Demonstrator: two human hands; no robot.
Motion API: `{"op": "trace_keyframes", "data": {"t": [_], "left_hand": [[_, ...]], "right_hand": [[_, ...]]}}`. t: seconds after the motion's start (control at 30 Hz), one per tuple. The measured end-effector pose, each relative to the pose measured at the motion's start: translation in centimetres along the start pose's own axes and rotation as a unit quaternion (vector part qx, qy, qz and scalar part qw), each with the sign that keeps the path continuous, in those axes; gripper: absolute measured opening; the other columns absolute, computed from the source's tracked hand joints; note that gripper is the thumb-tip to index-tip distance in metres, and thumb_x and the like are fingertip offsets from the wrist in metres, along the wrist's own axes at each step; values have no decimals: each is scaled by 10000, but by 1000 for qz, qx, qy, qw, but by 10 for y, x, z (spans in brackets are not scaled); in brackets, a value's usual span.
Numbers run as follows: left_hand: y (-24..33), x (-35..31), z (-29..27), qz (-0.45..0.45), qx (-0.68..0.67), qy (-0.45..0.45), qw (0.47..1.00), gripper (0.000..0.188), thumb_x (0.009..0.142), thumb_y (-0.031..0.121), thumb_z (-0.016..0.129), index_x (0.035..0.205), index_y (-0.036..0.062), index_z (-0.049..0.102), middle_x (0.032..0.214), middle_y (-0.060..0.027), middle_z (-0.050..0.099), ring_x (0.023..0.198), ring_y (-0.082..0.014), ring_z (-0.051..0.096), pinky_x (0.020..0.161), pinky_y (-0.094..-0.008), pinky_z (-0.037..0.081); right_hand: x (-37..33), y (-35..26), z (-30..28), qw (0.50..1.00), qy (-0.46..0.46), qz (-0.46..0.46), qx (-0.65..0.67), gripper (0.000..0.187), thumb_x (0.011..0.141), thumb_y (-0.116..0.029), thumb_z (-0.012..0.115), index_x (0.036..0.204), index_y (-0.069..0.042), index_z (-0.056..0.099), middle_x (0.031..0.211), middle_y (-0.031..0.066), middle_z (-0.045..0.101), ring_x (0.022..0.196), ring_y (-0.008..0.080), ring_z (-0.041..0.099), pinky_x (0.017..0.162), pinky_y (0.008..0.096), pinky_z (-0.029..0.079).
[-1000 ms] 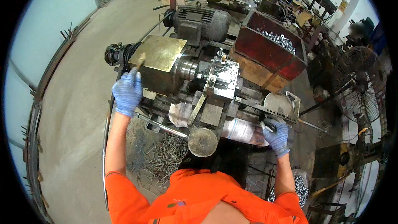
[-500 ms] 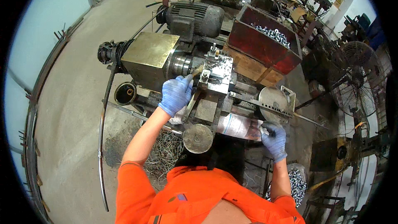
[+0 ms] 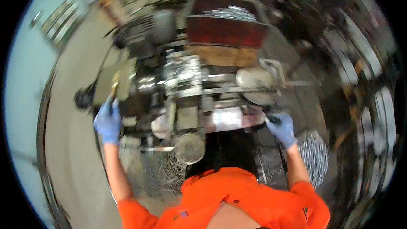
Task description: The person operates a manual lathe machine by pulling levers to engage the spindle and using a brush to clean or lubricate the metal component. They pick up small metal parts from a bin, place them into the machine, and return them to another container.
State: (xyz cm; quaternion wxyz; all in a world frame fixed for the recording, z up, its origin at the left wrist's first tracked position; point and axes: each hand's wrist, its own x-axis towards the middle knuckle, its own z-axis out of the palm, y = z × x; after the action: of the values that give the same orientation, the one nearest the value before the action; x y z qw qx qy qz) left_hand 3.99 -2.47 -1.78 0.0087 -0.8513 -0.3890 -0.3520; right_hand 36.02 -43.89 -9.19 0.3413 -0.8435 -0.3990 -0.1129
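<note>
In my gloved left hand (image 3: 109, 121) is a small brush (image 3: 115, 84), pointing away from me over the flat-topped metal housing (image 3: 101, 78) at the machine's left end. To its right are the blurred chuck (image 3: 146, 84) and the shiny metal tool block (image 3: 183, 74), with neither hand on them. My gloved right hand (image 3: 281, 128) is closed, its fingers bent at the right end of a white and reddish printed sheet (image 3: 227, 119). Motion blur hides what those fingers hold. A round handwheel (image 3: 189, 148) is nearest my body.
Behind the machine, a dark red bin (image 3: 227, 32) of small metal parts rests on a wooden support (image 3: 224, 55). A motor (image 3: 146, 32) sits at the back left. More metal parts fill a container (image 3: 313, 159) by my right forearm. Metal shavings (image 3: 169, 171) litter the floor below.
My left hand has drawn the brush leftward from beside the tool block to over the housing. My right hand stays by the sheet's end. The whole view has swung and blurred.
</note>
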Motion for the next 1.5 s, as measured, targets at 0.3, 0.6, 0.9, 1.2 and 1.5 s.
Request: {"op": "trace_keyframes", "data": {"t": [0.3, 0.6, 0.9, 1.2, 1.5], "left_hand": [[9, -41, -36, -168, -91, 34, 981, 514, 932, 453, 431, 1199, 35, 566, 972, -164, 649, 775, -250, 618, 629, -332, 488], [-2, -144, 77, -122, -167, -170, 964, 381, 919, 306, 520, 881, -59, 621, 709, -100, 630, 568, -165, 493, 540, -311, 399], [-6, -143, 77, -118, -199, -183, 955, 338, 920, 273, 520, 850, -45, 614, 678, -63, 616, 532, -121, 449, 503, -294, 375], [-11, -146, 78, -121, -158, -180, 963, 324, 916, 253, 519, 910, -54, 624, 782, -124, 663, 625, -179, 560, 614, -330, 450], [-32, -147, 89, -121, -152, -203, 960, 316, 914, 243, 523, 863, -52, 621, 704, -82, 645, 567, -155, 526, 557, -311, 431]], "right_hand": [[-84, 93, -40, 941, -116, 305, -92, 446, 757, -510, 594, 839, -83, 698, 829, 150, 663, 812, 313, 628, 758, 390, 493], [-175, 187, -87, 836, -160, 450, -271, 478, 757, -504, 570, 948, -81, 682, 1033, 206, 607, 946, 339, 585, 827, 416, 470], [-137, 258, -68, 755, -265, 493, -342, 601, 732, -562, 555, 1059, -67, 648, 1079, 184, 617, 1082, 327, 541, 940, 434, 395], [-125, 257, -71, 748, -251, 509, -343, 635, 732, -590, 555, 1093, -74, 634, 1201, 150, 567, 1135, 315, 516, 954, 445, 389], [-140, 242, -80, 795, -173, 471, -342, 574, 767, -563, 526, 1026, -68, 661, 1098, 196, 607, 1075, 336, 542, 957, 424, 384]]}}
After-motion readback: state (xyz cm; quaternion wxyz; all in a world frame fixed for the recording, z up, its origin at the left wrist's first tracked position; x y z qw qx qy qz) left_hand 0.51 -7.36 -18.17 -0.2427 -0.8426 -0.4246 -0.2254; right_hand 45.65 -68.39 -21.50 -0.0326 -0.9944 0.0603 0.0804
